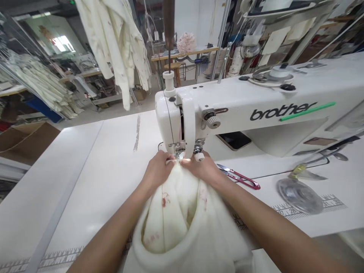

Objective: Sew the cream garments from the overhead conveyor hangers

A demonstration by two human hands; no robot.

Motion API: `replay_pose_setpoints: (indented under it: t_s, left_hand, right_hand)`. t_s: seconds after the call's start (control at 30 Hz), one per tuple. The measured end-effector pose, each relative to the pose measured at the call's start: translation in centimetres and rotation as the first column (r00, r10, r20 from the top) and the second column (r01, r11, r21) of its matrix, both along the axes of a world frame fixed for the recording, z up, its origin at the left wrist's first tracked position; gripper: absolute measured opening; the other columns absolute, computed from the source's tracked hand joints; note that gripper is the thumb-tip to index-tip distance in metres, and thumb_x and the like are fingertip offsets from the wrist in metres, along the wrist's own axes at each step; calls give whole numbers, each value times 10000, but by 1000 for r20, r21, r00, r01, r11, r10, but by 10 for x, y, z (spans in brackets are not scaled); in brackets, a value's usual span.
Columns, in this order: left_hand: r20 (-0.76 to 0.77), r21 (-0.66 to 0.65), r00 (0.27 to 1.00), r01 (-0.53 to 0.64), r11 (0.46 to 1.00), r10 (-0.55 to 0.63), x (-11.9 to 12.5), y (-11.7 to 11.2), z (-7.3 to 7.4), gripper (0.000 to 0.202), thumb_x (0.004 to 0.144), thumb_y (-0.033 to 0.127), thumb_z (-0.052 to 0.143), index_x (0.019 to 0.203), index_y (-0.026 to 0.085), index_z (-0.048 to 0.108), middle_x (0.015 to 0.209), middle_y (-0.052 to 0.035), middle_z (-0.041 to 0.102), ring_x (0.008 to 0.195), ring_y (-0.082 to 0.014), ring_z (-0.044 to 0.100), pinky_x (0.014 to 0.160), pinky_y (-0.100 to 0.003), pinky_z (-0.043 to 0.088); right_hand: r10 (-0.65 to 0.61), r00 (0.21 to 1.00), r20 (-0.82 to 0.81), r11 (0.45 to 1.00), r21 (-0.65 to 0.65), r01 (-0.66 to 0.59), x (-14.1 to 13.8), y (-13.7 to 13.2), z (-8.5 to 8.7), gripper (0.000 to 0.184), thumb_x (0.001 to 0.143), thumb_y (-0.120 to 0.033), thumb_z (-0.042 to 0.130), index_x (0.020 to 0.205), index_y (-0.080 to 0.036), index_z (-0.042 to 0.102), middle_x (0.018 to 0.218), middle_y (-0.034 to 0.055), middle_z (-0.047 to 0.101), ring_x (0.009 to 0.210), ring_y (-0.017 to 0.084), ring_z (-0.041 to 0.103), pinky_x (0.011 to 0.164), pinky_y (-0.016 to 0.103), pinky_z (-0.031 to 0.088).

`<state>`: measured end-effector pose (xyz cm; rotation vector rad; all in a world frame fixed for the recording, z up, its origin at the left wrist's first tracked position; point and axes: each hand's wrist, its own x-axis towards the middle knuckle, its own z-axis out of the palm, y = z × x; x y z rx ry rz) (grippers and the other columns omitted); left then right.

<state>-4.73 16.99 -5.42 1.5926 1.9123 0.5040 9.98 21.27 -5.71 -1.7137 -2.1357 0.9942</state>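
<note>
White sewing table (93,167), workshop behind. Nearest: padded cream fabric (182,220) bunched at table edge, running up to presser foot (179,151). Left hand (157,170) and right hand (203,168) close together, each pinching fabric edge at the foot. Red snips (241,180) just right. Sewing machine (256,110) beyond; hanging garments (119,41) farthest.

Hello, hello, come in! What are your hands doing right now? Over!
Left hand and right hand holding cream fabric at the presser foot. Red snips on table, beside right wrist.

fabric (182,212) lies on table (93,167) before sewing machine (256,110), snips (241,179) right.
</note>
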Motion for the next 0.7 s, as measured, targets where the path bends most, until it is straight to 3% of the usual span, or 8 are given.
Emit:
replay_pose_setpoints:
  t_s: [0.47, 0.7]
  left_hand:
    - [24, -51, 998, -48, 998, 49, 7, 0, 2, 195, 789, 307, 420, 786, 192, 578, 874, -58, 627, 812, -218, 561, 663, -278, 374]
    - [43, -21, 996, -76, 997, 77, 7, 5, 1, 174, 786, 269, 433, 791, 176, 579, 822, -65, 633, 783, -212, 570, 679, -293, 387]
  right_hand:
    - [37, 999, 12, 993, 114, -38, 5, 1, -10, 131, 773, -281, 511, 772, -171, 583, 782, 63, 612, 716, 191, 540, 594, 250, 360]
    - [76, 997, -23, 992, 99, -73, 8, -1, 3, 160, 771, -224, 490, 654, -165, 582, 678, 56, 606, 600, 166, 521, 512, 237, 339]
